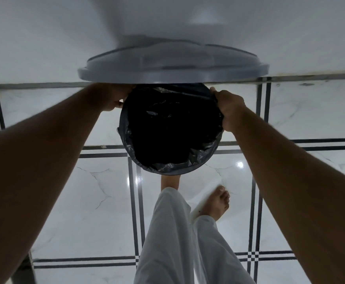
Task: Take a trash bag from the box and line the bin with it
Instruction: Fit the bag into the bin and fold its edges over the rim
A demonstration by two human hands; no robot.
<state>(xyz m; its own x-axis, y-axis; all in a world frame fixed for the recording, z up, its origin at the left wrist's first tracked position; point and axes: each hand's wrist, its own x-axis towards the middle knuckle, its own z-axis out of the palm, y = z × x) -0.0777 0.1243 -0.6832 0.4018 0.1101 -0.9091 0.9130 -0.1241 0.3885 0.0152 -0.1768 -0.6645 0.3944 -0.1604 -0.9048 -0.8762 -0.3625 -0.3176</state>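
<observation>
A round bin stands on the floor below me, seen from straight above, with a black trash bag (pixel 167 128) hanging inside it. The bag's crinkled edge is folded over the bin's rim (pixel 179 172) along the near side. My left hand (pixel 114 99) grips the bag's edge at the rim's far left. My right hand (pixel 229 107) grips the bag's edge at the rim's right side, fingers curled over it. The box of bags is out of view.
The bin's grey lid (pixel 173 64) stands raised behind the opening, against a white wall. White marble floor tiles with dark lines (pixel 255 201) surround the bin. My legs in white trousers (pixel 173 232) and a bare foot (pixel 218 203) are just in front of it.
</observation>
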